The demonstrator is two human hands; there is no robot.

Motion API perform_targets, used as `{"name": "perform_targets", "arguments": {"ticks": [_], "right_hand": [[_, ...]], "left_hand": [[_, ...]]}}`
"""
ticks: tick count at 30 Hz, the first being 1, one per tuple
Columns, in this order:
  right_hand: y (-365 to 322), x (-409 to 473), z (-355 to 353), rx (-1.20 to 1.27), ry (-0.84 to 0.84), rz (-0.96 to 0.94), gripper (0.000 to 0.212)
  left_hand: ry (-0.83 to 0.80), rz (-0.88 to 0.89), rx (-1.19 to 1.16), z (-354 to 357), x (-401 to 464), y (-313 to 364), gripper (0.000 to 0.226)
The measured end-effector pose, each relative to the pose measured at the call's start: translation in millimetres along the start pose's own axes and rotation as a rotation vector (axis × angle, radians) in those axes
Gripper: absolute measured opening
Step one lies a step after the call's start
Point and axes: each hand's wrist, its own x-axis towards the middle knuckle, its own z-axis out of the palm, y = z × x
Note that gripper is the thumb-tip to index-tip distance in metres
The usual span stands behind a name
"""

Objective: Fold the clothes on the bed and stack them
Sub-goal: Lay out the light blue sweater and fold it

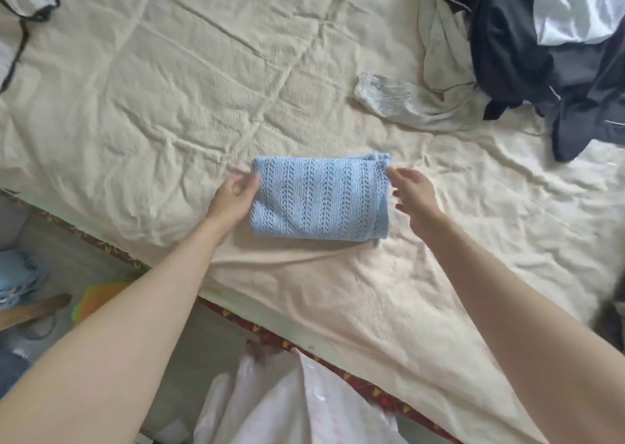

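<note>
Blue knit (319, 198): lying folded on cream sheet (169, 88).
Left hand (235, 198): you're touching its edge, fingers relaxed.
Right hand (414, 193): you're hovering, fingers spread.

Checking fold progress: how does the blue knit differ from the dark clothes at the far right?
The blue knit is folded into a neat rectangle; the dark clothes lie crumpled in a heap. The knit sits between the left hand and right hand; the heap lies untouched. Both rest on the bed.
</note>
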Motion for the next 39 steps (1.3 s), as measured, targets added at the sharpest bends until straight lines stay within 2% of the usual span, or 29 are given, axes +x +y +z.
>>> {"name": "perform_targets", "arguments": {"ticks": [2, 4, 7, 9, 11, 12, 15, 17, 20, 24, 27, 32, 35, 39], "right_hand": [[14, 1, 6, -0.088, -0.053, -0.06, 0.05], [26, 2, 13, -0.197, -0.089, -0.119, 0.042], [34, 10, 19, -0.21, -0.036, -0.123, 0.03], [35, 18, 21, -0.201, 0.025, -0.073, 0.04], [35, 26, 23, -0.223, 0.061, 0.02, 0.06], [34, 29, 24, -0.193, 0.056, 0.057, 0.063], [32, 28, 20, 0.064, -0.1, 0.132, 0.042], [32, 26, 12, 0.112, -0.202, 0.15, 0.035], [35, 20, 0, 0.092, -0.26, 0.139, 0.033], [41, 0, -5, 0.113, -0.198, 0.107, 0.036], [45, -26, -15, 0.125, -0.161, 0.071, 0.027], [62, -89, -50, 0.135, -0.115, 0.038, 0.04], [76, -131, -70, 0.185, -0.068, -0.018, 0.035], [100, -191, -95, 0.266, -0.001, -0.041, 0.03]], "left_hand": [[-0.015, 0.027, -0.048, 9, 1, -14, 0.056], [0.01, 0.007, -0.084, 16, 2, -22, 0.057], [0.077, 0.002, -0.068, 24, 6, -28, 0.045], [0.115, -0.022, -0.077, 28, 10, -26, 0.042], [0.088, -0.104, -0.152, 30, 15, -24, 0.054], [0.054, -0.151, -0.21, 29, 17, -22, 0.065], [-0.103, -0.197, -0.349, 20, 21, -16, 0.082], [-0.164, -0.18, -0.314, 18, 19, -13, 0.073], [-0.138, -0.144, -0.246, 20, 13, -11, 0.056], [-0.088, -0.113, -0.222, 17, -9, -10, 0.043], [-0.059, -0.116, -0.231, 16, -41, -11, 0.04], [-0.072, -0.13, -0.272, 13, -107, -7, 0.03], [-0.089, -0.087, -0.254, 13, -141, -4, 0.024], [-0.142, -0.021, -0.172, 20, -182, 2, 0.03]]}}
